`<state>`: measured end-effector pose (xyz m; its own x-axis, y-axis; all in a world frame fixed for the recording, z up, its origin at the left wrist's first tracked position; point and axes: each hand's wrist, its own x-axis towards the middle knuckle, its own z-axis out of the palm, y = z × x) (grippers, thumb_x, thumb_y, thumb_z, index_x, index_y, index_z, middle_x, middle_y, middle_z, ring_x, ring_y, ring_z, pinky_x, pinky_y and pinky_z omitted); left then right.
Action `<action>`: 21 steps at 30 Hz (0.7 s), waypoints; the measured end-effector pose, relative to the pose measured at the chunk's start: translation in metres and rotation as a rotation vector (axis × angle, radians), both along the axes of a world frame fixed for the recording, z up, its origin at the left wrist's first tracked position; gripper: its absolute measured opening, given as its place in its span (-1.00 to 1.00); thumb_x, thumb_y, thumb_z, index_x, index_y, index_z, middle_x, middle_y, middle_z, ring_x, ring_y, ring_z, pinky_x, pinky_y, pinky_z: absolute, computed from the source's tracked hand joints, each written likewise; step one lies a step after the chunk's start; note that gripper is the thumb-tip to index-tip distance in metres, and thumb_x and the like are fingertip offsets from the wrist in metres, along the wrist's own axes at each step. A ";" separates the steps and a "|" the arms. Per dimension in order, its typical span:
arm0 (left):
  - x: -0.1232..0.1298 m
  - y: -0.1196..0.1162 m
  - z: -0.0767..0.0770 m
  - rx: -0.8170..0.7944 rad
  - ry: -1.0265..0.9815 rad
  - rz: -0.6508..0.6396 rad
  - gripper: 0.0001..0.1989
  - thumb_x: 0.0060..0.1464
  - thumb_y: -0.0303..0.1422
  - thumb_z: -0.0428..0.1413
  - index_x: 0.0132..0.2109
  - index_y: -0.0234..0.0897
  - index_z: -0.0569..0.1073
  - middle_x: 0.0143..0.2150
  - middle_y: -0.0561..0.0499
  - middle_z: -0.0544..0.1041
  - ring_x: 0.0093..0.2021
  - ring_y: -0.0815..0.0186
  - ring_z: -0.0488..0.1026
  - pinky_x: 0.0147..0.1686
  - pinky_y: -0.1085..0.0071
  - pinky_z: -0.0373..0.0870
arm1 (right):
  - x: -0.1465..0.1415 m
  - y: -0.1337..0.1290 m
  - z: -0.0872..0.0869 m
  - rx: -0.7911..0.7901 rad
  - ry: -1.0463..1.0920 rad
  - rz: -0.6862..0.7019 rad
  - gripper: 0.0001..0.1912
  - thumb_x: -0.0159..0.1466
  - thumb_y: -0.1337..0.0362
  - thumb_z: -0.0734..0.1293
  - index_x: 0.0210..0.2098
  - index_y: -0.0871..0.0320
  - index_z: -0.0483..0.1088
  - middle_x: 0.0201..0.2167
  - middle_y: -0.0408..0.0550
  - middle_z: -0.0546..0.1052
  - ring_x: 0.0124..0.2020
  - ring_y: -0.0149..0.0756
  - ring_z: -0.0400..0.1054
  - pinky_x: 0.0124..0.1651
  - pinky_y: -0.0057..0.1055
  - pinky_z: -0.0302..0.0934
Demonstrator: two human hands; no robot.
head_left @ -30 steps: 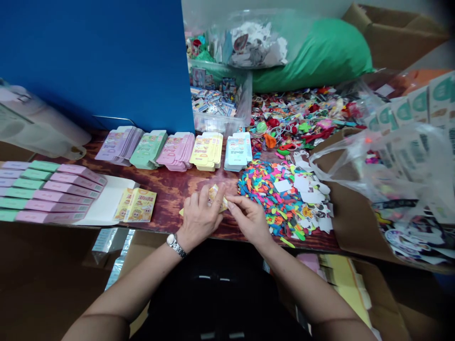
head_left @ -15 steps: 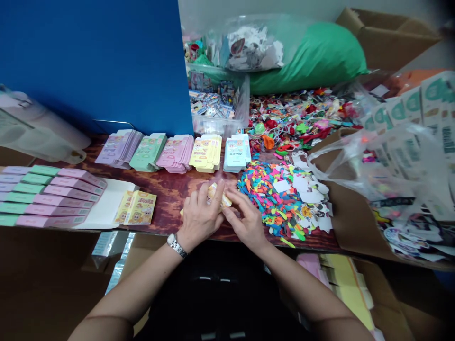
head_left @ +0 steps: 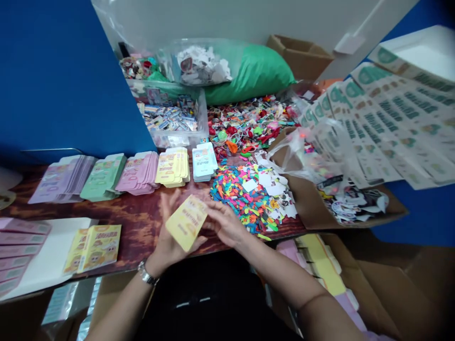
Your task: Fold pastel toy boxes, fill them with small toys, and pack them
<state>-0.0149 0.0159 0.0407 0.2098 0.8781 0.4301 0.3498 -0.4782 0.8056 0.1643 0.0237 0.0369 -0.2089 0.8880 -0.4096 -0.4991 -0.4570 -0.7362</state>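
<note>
1. Dark-stained wooden bench (head_left: 142, 215) below, blue partition (head_left: 71, 94) behind, and at centre the left hand (head_left: 174, 248) is up, its fingers (head_left: 165, 204) spread open behind a yellow printed card (head_left: 186, 222). That card sits tilted against the palm, clear of the wood.
2. Right hand (head_left: 225, 225) sits just beside it, fingers curved and open, gripping nothing. Are the tips touching the card's right edge? Too close to call from here!
3. At 2 o'clock, a heap of multicoloured paper shapes (head_left: 241, 194) crowds that side.
4. At 11 o'clock, a row of pastel card stacks (head_left: 138, 173) lines the bench.
5. At 9 o'clock, open wood offers room, up to yellow boxes (head_left: 93, 248) on a white sheet (head_left: 53, 251).
6. At 6 o'clock, the bench's near edge runs just below the wrists.
</note>
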 end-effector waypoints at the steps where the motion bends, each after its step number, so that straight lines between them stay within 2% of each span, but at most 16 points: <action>1: 0.006 -0.001 -0.003 -0.038 -0.041 -0.016 0.09 -0.03 -0.13 0.27 0.41 -0.07 -0.31 0.35 -0.26 0.12 0.27 0.03 0.26 0.11 0.08 0.39 | -0.001 -0.003 -0.001 -0.002 -0.014 0.064 -0.66 0.08 0.10 0.49 -0.20 0.12 0.48 -0.26 -0.12 0.58 -0.30 -0.36 0.48 -0.26 -0.42 0.41; 3: 0.013 -0.001 -0.009 -0.038 -0.058 -0.009 -0.09 0.01 -0.17 0.25 0.38 -0.08 -0.08 0.28 -0.21 0.24 0.21 0.06 0.34 0.10 0.08 0.41 | 0.005 -0.007 -0.004 0.084 -0.160 0.151 -0.66 0.12 0.08 0.45 -0.16 0.11 0.48 -0.27 -0.10 0.58 -0.30 -0.35 0.48 -0.23 -0.39 0.40; 5: 0.014 0.000 -0.015 0.002 -0.014 0.039 -0.17 -0.05 -0.19 0.28 0.30 -0.17 0.09 0.20 -0.21 0.33 0.18 0.03 0.36 0.13 0.03 0.38 | 0.022 -0.003 -0.004 0.242 -0.420 0.175 -0.65 0.17 0.10 0.41 -0.09 0.10 0.48 -0.19 -0.06 0.58 -0.20 -0.29 0.48 -0.13 -0.32 0.39; 8: 0.011 0.004 -0.024 -0.049 0.076 0.126 -0.25 -0.07 -0.17 0.30 0.20 -0.27 0.18 0.07 -0.20 0.39 0.07 0.07 0.43 0.05 0.10 0.43 | 0.052 0.019 0.002 0.457 -0.782 0.103 -0.69 0.26 0.13 0.33 -0.04 0.10 0.46 -0.10 -0.04 0.57 -0.09 -0.24 0.48 -0.02 -0.28 0.36; 11: 0.013 0.004 -0.033 -0.178 0.138 0.184 -0.34 -0.03 -0.13 0.26 0.13 -0.28 0.21 -0.03 -0.14 0.42 -0.06 0.15 0.48 -0.07 0.17 0.48 | 0.065 0.053 0.013 0.672 -1.040 0.050 -0.71 0.31 0.17 0.27 -0.02 0.09 0.45 -0.13 -0.05 0.59 -0.12 -0.25 0.49 -0.06 -0.32 0.36; 14: 0.012 0.002 -0.038 -0.195 0.207 0.254 -0.35 -0.05 -0.09 0.25 0.10 -0.29 0.23 -0.06 -0.14 0.44 -0.07 0.12 0.48 -0.07 0.16 0.47 | 0.055 0.087 0.022 0.904 -1.234 0.051 -0.72 0.33 0.21 0.25 -0.02 0.11 0.45 -0.13 -0.03 0.58 -0.16 -0.25 0.49 -0.08 -0.34 0.35; 17: 0.000 -0.002 -0.044 -0.107 0.278 0.315 -0.33 -0.05 -0.12 0.25 0.14 -0.31 0.23 -0.04 -0.17 0.44 -0.05 0.09 0.46 -0.06 0.16 0.46 | 0.036 0.118 0.032 1.054 -1.325 0.049 -0.74 0.34 0.25 0.23 -0.05 0.14 0.46 -0.13 0.00 0.58 -0.20 -0.27 0.49 -0.09 -0.36 0.34; 21: -0.027 -0.006 -0.054 -0.005 0.362 0.379 -0.33 -0.03 -0.17 0.23 0.18 -0.33 0.22 -0.05 -0.19 0.44 -0.06 0.07 0.46 -0.09 0.16 0.47 | 0.010 0.169 0.062 1.230 -1.371 0.041 -0.72 0.35 0.24 0.21 -0.02 0.14 0.44 -0.11 0.01 0.57 -0.14 -0.25 0.48 -0.03 -0.36 0.31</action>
